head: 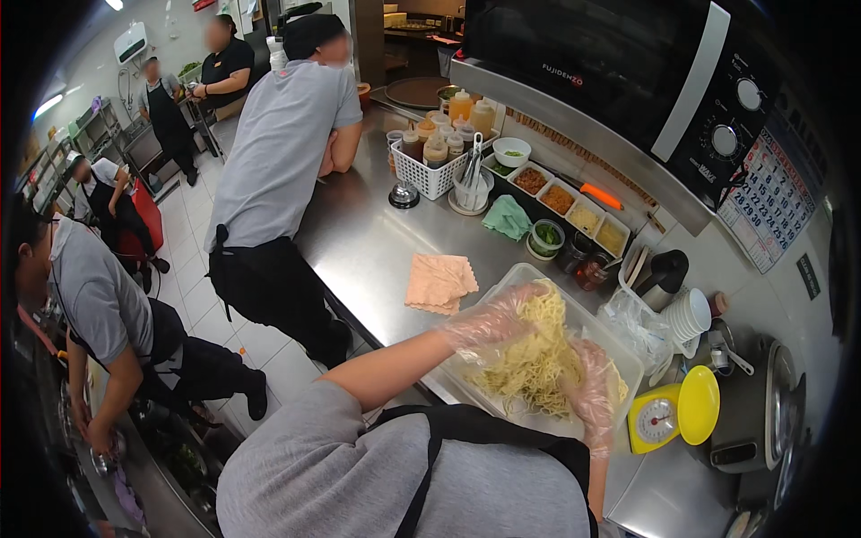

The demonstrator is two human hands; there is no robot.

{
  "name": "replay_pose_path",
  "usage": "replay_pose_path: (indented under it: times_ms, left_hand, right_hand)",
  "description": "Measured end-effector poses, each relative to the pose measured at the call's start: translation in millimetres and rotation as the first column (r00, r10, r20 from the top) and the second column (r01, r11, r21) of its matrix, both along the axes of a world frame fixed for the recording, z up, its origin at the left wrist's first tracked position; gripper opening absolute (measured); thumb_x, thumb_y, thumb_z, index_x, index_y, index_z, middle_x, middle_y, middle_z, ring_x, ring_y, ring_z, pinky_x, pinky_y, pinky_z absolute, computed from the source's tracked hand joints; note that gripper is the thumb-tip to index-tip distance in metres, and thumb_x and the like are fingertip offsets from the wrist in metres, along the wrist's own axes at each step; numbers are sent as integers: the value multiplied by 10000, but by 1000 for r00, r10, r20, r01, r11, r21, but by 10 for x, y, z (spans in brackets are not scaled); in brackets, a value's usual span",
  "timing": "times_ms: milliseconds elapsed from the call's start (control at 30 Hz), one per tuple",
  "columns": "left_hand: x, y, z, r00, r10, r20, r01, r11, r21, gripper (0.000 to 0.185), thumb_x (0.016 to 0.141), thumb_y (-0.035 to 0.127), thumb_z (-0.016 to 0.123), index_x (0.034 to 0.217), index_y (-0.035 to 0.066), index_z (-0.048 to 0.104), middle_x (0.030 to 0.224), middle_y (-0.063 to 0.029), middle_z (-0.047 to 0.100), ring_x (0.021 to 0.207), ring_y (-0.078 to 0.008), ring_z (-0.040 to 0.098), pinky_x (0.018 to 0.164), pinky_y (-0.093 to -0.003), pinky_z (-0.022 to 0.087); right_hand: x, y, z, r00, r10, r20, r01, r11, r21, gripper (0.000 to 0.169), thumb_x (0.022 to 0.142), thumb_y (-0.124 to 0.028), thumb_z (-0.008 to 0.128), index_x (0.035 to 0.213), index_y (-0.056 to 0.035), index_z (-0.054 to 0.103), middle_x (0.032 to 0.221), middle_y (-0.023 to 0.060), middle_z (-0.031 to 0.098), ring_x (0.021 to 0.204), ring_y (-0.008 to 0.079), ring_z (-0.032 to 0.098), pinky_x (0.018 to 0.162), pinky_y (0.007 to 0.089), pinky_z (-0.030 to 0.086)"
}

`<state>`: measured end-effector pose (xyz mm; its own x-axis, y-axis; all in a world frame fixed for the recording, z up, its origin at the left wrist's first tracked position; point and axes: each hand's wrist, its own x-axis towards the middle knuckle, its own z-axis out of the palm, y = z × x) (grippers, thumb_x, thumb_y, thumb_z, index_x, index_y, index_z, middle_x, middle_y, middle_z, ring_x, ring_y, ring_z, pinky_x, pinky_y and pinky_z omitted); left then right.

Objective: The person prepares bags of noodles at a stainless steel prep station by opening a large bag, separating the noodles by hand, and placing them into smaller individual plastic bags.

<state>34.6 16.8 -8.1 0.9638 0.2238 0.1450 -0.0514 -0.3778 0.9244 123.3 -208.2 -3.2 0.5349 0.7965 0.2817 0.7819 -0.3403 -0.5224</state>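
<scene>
Thin yellow noodles [538, 356] fill much of a clear plastic container [632, 350] on the steel counter in front of me. Both my hands wear clear plastic gloves. My left hand [498, 319] grips a raised bunch of noodles at the container's far left part. At the container's right side, my right hand [592, 383] has its fingers in the noodles, holding part of the heap. A folded peach cloth [440, 284] lies just beyond the container's left edge.
A yellow kitchen scale [654, 418] and a rice cooker [746, 417] stand at right. Behind are a topping tray [558, 200], a white bottle basket [427, 178] and a call bell [403, 195]. A microwave [592, 74] overhangs. A co-worker [282, 148] leans on the counter at left.
</scene>
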Motion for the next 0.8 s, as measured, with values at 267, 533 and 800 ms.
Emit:
replay_pose_path:
  times_ms: [267, 533, 800]
  left_hand:
    - [228, -408, 32, 993, -56, -106, 120, 488, 864, 699, 776, 347, 571, 1301, -18, 289, 1169, -249, 454, 1054, -337, 492, 865, -364, 420]
    - [939, -561, -164, 852, -290, -435, 520, 565, 641, 1007, 613, 549, 668, 1275, -98, 272, 1188, -280, 447, 1074, -354, 481, 877, -371, 407]
    - [1408, -607, -662, 760, -361, -540, 604, 699, 382, 1100, 448, 558, 774, 1222, -100, 351, 1144, -243, 505, 1071, -315, 502, 919, -368, 388]
  right_hand:
    - [119, -606, 7, 927, -333, -169, 272, 912, -305, 660, 705, -266, 690, 1254, -47, 395, 1260, 198, 404, 1181, 333, 370, 1002, 387, 288]
    - [2, -707, 117, 878, -378, -293, 285, 906, -315, 732, 699, -305, 696, 1259, 30, 366, 1192, 220, 467, 1078, 307, 476, 917, 367, 375]
    - [-17, -741, -205, 729, -411, -547, 226, 899, -374, 618, 699, -296, 707, 1133, 34, 418, 974, 177, 572, 837, 235, 558, 734, 347, 450]
